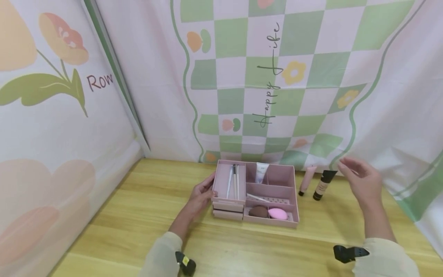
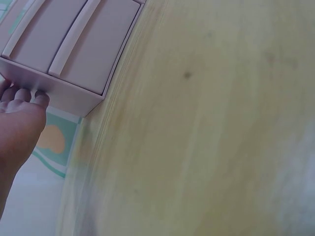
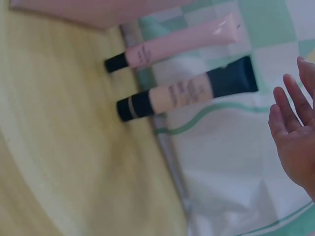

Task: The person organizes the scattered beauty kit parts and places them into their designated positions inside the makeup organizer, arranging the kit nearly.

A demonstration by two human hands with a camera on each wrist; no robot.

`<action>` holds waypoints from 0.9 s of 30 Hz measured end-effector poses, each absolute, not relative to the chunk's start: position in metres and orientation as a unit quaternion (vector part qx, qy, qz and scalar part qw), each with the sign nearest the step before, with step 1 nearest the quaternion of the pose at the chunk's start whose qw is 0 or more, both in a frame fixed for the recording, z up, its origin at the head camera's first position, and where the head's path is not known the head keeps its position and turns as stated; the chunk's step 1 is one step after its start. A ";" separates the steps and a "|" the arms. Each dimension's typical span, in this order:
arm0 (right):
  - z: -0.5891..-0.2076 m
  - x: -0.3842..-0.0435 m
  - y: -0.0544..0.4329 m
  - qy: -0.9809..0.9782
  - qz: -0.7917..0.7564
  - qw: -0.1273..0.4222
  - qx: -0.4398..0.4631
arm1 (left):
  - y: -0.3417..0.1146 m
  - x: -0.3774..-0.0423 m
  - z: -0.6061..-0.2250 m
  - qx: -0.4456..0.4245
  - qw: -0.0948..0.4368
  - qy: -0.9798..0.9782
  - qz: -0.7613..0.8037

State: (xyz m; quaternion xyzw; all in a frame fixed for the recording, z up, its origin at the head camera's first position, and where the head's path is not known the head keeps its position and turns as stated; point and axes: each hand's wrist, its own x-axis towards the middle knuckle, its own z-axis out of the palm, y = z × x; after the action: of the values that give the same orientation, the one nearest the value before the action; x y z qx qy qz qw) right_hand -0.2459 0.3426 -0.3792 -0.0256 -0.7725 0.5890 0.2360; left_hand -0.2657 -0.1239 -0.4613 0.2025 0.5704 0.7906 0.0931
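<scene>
A pink desktop organizer [image 1: 270, 221] stands on the table, with drawers at its left end. My left hand [image 1: 200, 196] rests against its left side, fingertips touching the side panel in the left wrist view. To the organizer's right, a beige-and-black cosmetic tube [image 1: 323, 185] stands upright on its black cap, beside a slimmer pink tube [image 1: 307, 181] standing likewise. Raised just right of the beige-and-black tube, my right hand [image 1: 363, 182] holds nothing; its fingers [image 3: 291, 101] are extended and apart from the tube in the right wrist view.
Inside the organizer are a white tube [image 1: 261, 173], a brown makeup sponge [image 1: 258, 212], a pink makeup sponge [image 1: 278, 214] and a white stick [image 1: 257, 197]. Thin pencil-like sticks [image 1: 234, 182] lie on the drawer top. A patterned curtain [image 1: 232, 73] hangs behind the wooden table [image 1: 138, 231].
</scene>
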 end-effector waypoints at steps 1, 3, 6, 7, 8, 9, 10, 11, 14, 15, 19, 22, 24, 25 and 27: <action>-0.382 -0.245 0.346 -0.779 0.582 0.229 -0.034 | -0.124 -0.266 -0.461 0.201 0.095 0.570 0.791; -0.388 -0.245 0.351 -0.787 0.574 0.222 -0.043 | -0.124 -0.266 -0.462 0.201 0.098 0.570 0.791; -0.396 -0.246 0.356 -0.787 0.582 0.201 -0.041 | -0.124 -0.266 -0.461 0.201 0.099 0.571 0.790; -0.398 -0.246 0.357 -0.795 0.574 0.192 -0.045 | -0.124 -0.266 -0.461 0.202 0.100 0.571 0.790; -0.401 -0.246 0.357 -0.788 0.586 0.183 -0.044 | -0.124 -0.266 -0.461 0.201 0.101 0.572 0.789; -0.404 -0.246 0.358 -0.783 0.596 0.172 -0.044 | -0.124 -0.266 -0.461 0.199 0.101 0.574 0.788; -0.407 -0.247 0.359 -0.785 0.596 0.163 -0.046 | -0.124 -0.266 -0.461 0.197 0.102 0.575 0.788; -0.410 -0.247 0.359 -0.781 0.604 0.154 -0.046 | -0.124 -0.266 -0.461 0.195 0.102 0.576 0.787; -0.418 -0.249 0.360 -0.757 0.640 0.124 -0.036 | -0.123 -0.265 -0.461 0.190 0.100 0.580 0.786; -0.420 -0.250 0.361 -0.756 0.644 0.117 -0.032 | -0.123 -0.265 -0.461 0.190 0.100 0.580 0.786; -0.425 -0.254 0.360 -0.783 0.615 0.087 -0.032 | -0.123 -0.265 -0.463 0.189 0.097 0.579 0.787; -0.425 -0.257 0.359 -0.837 0.542 0.064 -0.046 | -0.123 -0.266 -0.464 0.188 0.096 0.578 0.788; -0.426 -0.259 0.358 -0.840 0.538 0.053 -0.045 | -0.123 -0.266 -0.464 0.191 0.096 0.577 0.788; -0.426 -0.260 0.357 -0.827 0.559 0.049 -0.040 | -0.123 -0.266 -0.464 0.192 0.096 0.577 0.788; -0.427 -0.263 0.356 -0.790 0.611 0.050 -0.024 | -0.124 -0.266 -0.464 0.195 0.097 0.576 0.788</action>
State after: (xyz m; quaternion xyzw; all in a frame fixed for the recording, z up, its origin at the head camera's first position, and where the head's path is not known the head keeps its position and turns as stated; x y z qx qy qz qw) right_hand -0.2629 0.3563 -0.4269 -0.0237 -0.7899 0.6108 0.0499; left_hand -0.2658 -0.1238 -0.4640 0.1945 0.5758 0.7882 0.0970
